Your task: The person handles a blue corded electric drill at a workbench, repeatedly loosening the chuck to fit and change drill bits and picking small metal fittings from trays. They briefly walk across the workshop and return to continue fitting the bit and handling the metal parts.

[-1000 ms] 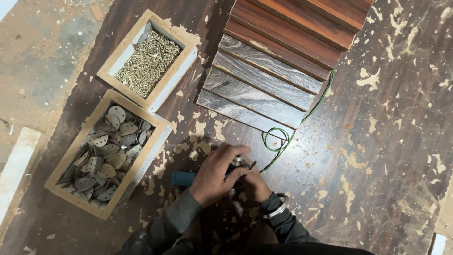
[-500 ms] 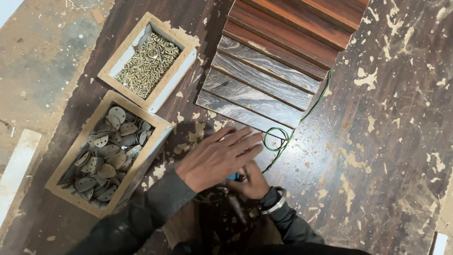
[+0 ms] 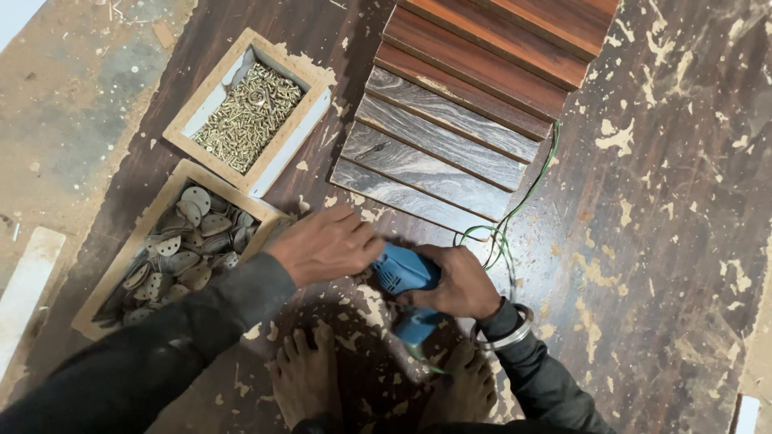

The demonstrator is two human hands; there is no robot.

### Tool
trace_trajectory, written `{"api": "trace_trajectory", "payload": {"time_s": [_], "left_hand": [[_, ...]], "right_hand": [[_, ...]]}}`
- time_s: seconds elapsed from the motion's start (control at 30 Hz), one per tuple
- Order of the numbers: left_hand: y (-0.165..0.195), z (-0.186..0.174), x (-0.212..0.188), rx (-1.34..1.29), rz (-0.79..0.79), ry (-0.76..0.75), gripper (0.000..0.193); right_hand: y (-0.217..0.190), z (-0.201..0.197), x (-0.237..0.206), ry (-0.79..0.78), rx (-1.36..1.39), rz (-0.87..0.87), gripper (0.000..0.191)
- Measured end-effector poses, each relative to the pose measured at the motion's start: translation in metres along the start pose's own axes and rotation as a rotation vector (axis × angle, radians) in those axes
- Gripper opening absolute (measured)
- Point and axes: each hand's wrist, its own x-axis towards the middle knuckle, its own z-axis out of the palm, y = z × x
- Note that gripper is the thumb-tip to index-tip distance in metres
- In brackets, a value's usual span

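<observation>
A blue power drill (image 3: 406,277) lies low over the dark wooden floor, just in front of my bare feet (image 3: 305,378). My right hand (image 3: 458,281) grips its body from the right side. My left hand (image 3: 326,243) rests on the drill's front end, fingers curled over it. A green cable (image 3: 515,217) runs from the drill up along the right edge of a stack of stepped wooden planks (image 3: 450,137). The drill's tip is hidden under my left hand.
Two shallow wooden boxes sit to the left: one (image 3: 315,74) filled with brass screws, the nearer one (image 3: 175,177) with several round metal discs. Sawdust and pale paint flecks cover the floor. A pale board (image 3: 24,289) lies at the far left.
My left hand has drawn back from its stretch toward the planks and closed onto the front of the drill. The blue drill, mostly hidden before, now shows between both hands.
</observation>
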Motion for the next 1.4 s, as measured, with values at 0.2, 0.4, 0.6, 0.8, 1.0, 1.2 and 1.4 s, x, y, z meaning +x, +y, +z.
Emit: {"api": "trace_trajectory", "payload": {"time_s": [0.2,0.4,0.6,0.8,1.0,1.2,1.4], "left_hand": [[0.047,0.049,-0.026,-0.260,-0.345,-0.046,0.009],[0.070,0.073,-0.028,-0.344,-0.469,0.012,0.032],[0.078,0.062,-0.022,-0.604,-0.762,-0.187,0.023],[0.072,0.070,-0.021,-0.852,-0.767,-0.165,0.033],[0.082,0.071,-0.035,-0.816,-0.801,-0.021,0.029],[0.089,0.063,-0.030,-0.957,-1.036,-0.211,0.024],[0.086,0.049,-0.023,-0.906,-1.103,-0.166,0.029]], "right_hand": [[-0.007,-0.002,0.010,0.035,-0.160,0.098,0.071],[0.016,-0.002,0.012,0.023,-0.150,0.004,0.075],[0.040,0.009,0.007,0.110,0.241,-0.055,0.090],[0.046,0.014,-0.001,0.163,0.094,0.017,0.104],[0.046,0.024,-0.013,0.350,-0.089,-0.107,0.101],[0.039,0.036,-0.029,0.409,-0.351,0.103,0.099],[0.045,0.028,-0.024,0.257,-0.261,0.211,0.092]]}}
